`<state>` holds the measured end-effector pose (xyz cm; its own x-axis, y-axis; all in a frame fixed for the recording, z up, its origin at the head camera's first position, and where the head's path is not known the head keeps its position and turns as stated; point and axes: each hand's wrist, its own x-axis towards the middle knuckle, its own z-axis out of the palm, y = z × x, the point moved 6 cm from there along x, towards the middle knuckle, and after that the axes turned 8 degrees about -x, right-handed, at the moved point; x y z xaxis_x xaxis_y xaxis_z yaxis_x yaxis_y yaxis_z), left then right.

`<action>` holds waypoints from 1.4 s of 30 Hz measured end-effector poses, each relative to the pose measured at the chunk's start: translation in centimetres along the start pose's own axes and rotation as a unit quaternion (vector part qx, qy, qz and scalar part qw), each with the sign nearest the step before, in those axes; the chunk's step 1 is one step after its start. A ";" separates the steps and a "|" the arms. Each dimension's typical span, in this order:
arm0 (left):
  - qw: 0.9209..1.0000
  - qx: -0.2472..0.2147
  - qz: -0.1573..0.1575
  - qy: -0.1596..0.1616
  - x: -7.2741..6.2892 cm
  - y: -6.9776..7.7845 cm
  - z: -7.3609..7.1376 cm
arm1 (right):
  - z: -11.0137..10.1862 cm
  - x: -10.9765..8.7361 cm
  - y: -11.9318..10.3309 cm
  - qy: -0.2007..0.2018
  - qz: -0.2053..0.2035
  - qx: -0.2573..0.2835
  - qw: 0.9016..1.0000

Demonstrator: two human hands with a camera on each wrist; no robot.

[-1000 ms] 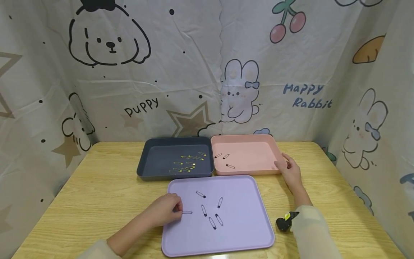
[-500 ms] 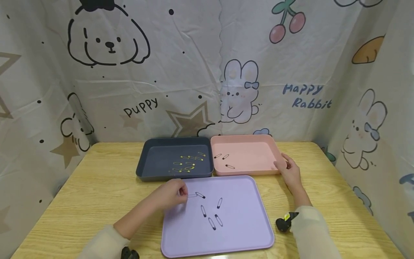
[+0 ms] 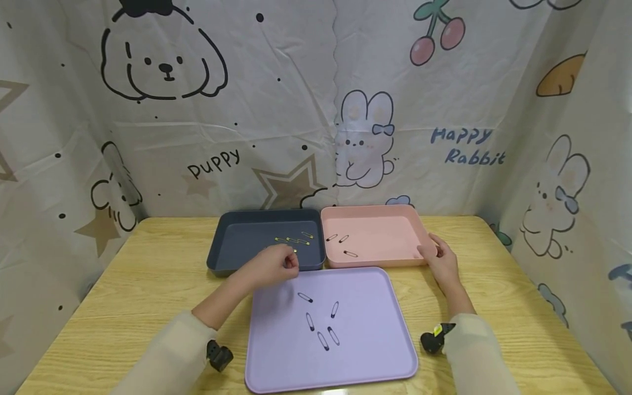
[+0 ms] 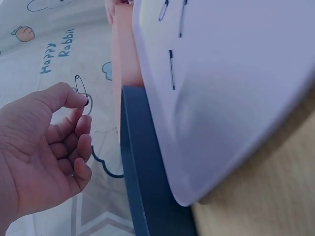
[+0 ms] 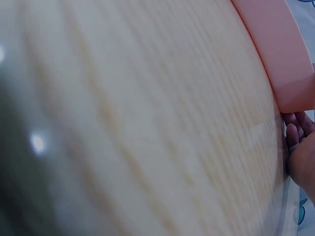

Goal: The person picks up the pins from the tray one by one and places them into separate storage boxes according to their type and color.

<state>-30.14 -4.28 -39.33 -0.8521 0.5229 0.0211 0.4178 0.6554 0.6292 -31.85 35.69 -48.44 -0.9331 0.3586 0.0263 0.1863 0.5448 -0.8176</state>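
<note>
My left hand [image 3: 274, 266] hovers over the back left edge of the purple tray [image 3: 370, 351], near the dark grey tray's front wall. In the left wrist view its thumb and index finger pinch one safety pin [image 4: 84, 89] with a dark end. My right hand [image 3: 443, 263] grips the right rim of the pink tray [image 3: 390, 230], thumb inside the rim. Several dark-ended safety pins [image 3: 323, 341] lie spread on the purple tray. Three more such pins [image 3: 350, 253] lie at the pink tray's left side. Yellow safety pins [image 3: 307, 235] lie in the dark grey tray [image 3: 242, 241], partly hidden by my left hand.
Dark grey and pink trays stand side by side at the back of the wooden table [image 3: 148, 274], with the purple tray in front. A printed curtain [image 3: 296, 109] hangs behind and at both sides. Each wrist bears a small black camera [image 3: 219, 355].
My left hand has lifted a safety pin from the left part of the purple tray and moved back and right toward the dark grey tray. My right hand has stayed on the pink tray.
</note>
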 end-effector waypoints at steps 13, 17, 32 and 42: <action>1.000 0.003 0.011 -0.003 4.1 1.7 -0.2 | -0.3 0.3 0.4 0.015 -0.005 0.001 1.000; 1.000 -0.005 -0.006 -0.007 5.3 2.2 0.1 | -0.2 0.4 0.5 0.016 -0.002 0.002 1.000; 0.999 -0.027 -0.027 -0.007 8.4 2.9 1.3 | -0.1 0.3 0.4 0.015 -0.002 -0.001 1.000; 0.998 -0.057 -0.033 -0.007 9.7 2.7 2.0 | 0.1 0.3 0.4 0.018 -0.012 0.013 1.000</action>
<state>-36.63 3.61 -38.96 -0.8722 0.4880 -0.0337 0.3212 0.6233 0.7130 -32.09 35.95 -48.82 -0.9256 0.3725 0.0663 0.1552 0.5335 -0.8315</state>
